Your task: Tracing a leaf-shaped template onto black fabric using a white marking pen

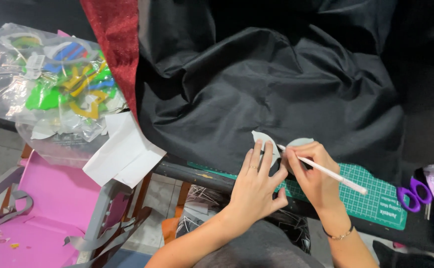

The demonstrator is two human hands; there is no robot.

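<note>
Paper template (262,139), pale and curved, flat on black fabric (286,84).

Both forearms came up from the bottom edge of the view, bare, and they met close together near the middle. The left hand (257,179) lay flat with the palm down, its fingers (261,154) stretched forward and a little spread, the thumb pointing to the right side. A thin ring was on one finger. The right hand (312,171) was just beside it, almost touching, and it was curled as in a writing grip, with the thumb and first fingers pinched together at the front. The right wrist was bent slightly and carried a thin bracelet.
</note>
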